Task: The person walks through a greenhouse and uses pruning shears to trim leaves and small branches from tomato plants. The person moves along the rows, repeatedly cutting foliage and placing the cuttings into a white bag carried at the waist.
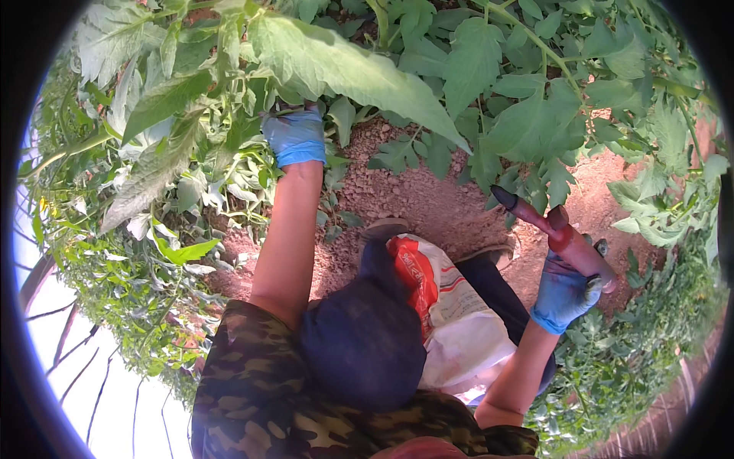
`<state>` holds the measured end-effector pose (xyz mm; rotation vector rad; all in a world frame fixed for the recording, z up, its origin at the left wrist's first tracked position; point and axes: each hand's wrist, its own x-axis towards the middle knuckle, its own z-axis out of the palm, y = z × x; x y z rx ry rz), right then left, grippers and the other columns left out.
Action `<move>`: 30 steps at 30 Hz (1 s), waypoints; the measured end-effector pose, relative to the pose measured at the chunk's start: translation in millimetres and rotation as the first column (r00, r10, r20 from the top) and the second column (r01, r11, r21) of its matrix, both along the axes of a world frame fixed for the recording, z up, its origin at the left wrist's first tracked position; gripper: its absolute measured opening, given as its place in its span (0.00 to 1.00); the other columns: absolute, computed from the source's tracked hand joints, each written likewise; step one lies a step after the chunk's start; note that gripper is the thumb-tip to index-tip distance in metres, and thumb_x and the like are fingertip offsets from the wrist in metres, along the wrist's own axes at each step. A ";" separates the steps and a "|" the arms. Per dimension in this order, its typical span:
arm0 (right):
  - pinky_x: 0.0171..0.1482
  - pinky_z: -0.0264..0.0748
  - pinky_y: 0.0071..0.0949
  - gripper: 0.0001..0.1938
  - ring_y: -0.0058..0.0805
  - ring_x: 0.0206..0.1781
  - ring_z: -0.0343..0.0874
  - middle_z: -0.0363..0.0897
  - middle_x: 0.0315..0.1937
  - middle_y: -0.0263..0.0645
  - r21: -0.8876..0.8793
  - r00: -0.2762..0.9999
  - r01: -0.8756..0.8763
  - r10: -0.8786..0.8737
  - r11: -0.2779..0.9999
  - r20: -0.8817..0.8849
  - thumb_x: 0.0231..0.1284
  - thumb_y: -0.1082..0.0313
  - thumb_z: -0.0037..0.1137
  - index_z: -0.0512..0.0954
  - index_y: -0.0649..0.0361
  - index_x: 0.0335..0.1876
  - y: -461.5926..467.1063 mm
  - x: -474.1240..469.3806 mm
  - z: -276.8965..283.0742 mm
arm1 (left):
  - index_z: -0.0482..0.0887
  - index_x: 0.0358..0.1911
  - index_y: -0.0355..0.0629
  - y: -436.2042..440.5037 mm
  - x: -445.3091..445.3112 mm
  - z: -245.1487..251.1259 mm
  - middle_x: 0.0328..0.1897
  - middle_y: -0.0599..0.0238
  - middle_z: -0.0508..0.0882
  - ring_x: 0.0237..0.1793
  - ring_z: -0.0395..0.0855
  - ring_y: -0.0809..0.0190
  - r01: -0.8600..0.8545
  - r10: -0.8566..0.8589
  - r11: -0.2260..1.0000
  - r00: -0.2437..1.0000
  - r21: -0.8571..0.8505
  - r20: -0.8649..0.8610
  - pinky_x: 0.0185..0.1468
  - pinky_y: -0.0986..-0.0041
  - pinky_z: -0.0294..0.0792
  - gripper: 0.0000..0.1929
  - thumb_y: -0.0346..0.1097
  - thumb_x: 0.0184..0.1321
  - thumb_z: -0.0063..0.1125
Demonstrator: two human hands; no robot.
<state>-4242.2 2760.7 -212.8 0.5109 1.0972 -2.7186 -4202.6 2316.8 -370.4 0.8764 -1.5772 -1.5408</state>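
Note:
My left hand [296, 135], in a blue glove, reaches up among tomato plant leaves [229, 103]; its fingers are hidden by foliage, so what it touches cannot be told. My right hand [565, 290], in a stained blue glove, is closed around a reddish tube-like tool [582, 257] with a small knob on its side and a dark, narrow tip pointing up and left. A white and red printed woven sack [459, 310] lies between my legs, over my dark trousers.
Dry, crumbly soil [401, 183] shows ahead of my shoes. Dense tomato plants [504, 74] stand in front, with large leaves hanging over the soil. More foliage [636, 356] lies at the right, and a bright sheet with dark lines [109, 384] is at the lower left.

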 end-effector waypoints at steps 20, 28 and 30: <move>0.61 0.57 0.37 0.30 0.33 0.54 0.67 0.69 0.49 0.41 -0.202 0.971 0.152 -0.185 0.967 -0.152 0.42 0.60 0.62 0.63 0.57 0.54 3.7 -8.4 65.8 | 0.71 0.48 0.34 200.8 -2.3 246.7 0.45 0.59 0.75 0.46 0.72 0.66 0.667 -0.767 -0.642 -0.550 0.378 -0.331 0.52 0.74 0.63 0.14 0.36 0.64 0.42; 0.62 0.58 0.40 0.22 0.35 0.55 0.66 0.67 0.48 0.41 -0.572 0.922 0.169 -0.334 0.802 -0.196 0.47 0.69 0.56 0.64 0.60 0.50 39.1 14.6 109.7 | 0.65 0.54 0.34 280.5 62.6 286.8 0.48 0.58 0.73 0.50 0.68 0.62 0.259 -0.334 -0.841 -0.939 0.474 -0.080 0.53 0.73 0.62 0.23 0.46 0.64 0.39; 0.61 0.59 0.39 0.21 0.35 0.54 0.67 0.68 0.47 0.41 -0.536 0.898 0.172 -0.355 0.826 -0.259 0.47 0.69 0.55 0.65 0.60 0.49 46.5 21.6 114.5 | 0.65 0.53 0.34 300.8 74.9 296.2 0.44 0.59 0.74 0.46 0.70 0.63 0.081 -0.265 -0.728 -0.949 0.681 -0.170 0.49 0.74 0.65 0.22 0.47 0.64 0.37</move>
